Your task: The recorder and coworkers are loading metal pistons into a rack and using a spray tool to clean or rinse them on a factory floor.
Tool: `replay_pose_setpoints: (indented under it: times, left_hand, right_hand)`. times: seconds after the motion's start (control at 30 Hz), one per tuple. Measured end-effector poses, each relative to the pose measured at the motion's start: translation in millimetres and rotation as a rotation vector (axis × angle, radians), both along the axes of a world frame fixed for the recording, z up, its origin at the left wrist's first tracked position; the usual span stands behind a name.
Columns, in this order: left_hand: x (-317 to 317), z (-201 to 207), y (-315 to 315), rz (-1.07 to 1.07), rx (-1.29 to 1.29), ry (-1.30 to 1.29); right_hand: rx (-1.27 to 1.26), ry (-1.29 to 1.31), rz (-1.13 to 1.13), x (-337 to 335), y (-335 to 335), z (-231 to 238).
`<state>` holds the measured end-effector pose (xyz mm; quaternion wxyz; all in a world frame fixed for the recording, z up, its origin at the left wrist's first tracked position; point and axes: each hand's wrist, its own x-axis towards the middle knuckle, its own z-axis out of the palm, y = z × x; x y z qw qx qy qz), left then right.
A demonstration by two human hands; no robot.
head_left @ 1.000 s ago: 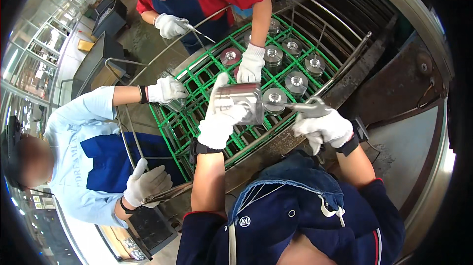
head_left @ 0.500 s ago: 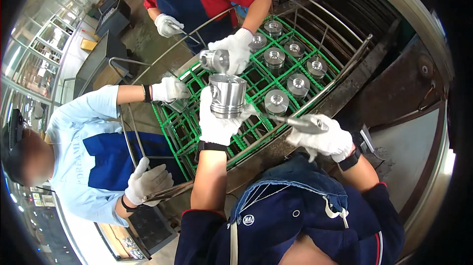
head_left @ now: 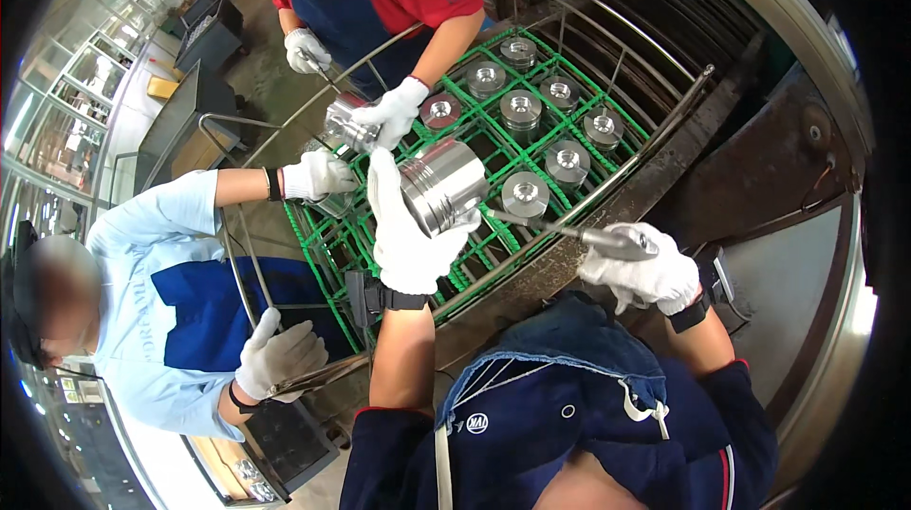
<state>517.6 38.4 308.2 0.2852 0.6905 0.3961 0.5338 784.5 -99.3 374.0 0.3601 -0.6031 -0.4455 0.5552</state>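
A shiny metal piston (head_left: 446, 183) rests tilted in my gloved left hand (head_left: 410, 249), its grooved end toward the palm. My right hand (head_left: 645, 273), gloved too, is closed round a grey metal tool (head_left: 617, 242) with a long thin shaft. That shaft points left, its tip close to the piston's side hole; whether they touch I cannot tell. Below both hands lies a green-wrapped wire rack (head_left: 493, 116), where several pistons (head_left: 525, 193) stand upright in separate cells.
Across the rack, a person in red holds another piston (head_left: 353, 123) and a thin tool (head_left: 318, 67). On the left, a person in light blue has one gloved hand (head_left: 321, 176) at the rack and another (head_left: 280, 358) near its rail. Metal rails (head_left: 607, 197) border the rack.
My left hand has turned the piston from upright to tilted. My right hand and tool have shifted slightly right. The person in red has moved their piston left, uncovering one in the rack.
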Motion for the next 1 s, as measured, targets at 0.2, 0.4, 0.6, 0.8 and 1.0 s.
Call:
replay_pose_setpoints:
  times: [0.2, 0.4, 0.6, 0.8, 1.0]
  left_hand:
    - [1.2, -3.2, -4.1, 0.032, -0.004, 0.149]
    - [-4.4, 8.5, 6.1, -0.150, -0.304, -0.221]
    - [-19.5, -47.5, 39.9, -0.163, -0.566, -0.952]
    - [-17.5, -50.8, 38.0, 0.185, -0.950, -0.903]
    - [-29.0, -69.1, 60.1, 0.315, -1.148, -0.452]
  right_hand:
    - [-0.090, -0.312, -0.044, -10.1, 6.2, 8.8]
    - [-0.074, -0.021, -0.012, -6.2, 6.5, -0.2]
    - [-0.142, 0.088, -0.064, -15.0, 15.4, -2.0]
    - [-0.119, 0.030, -0.067, -8.6, 5.4, -25.7]
    - [-0.236, -0.184, 0.245, -11.6, 13.0, -9.4]
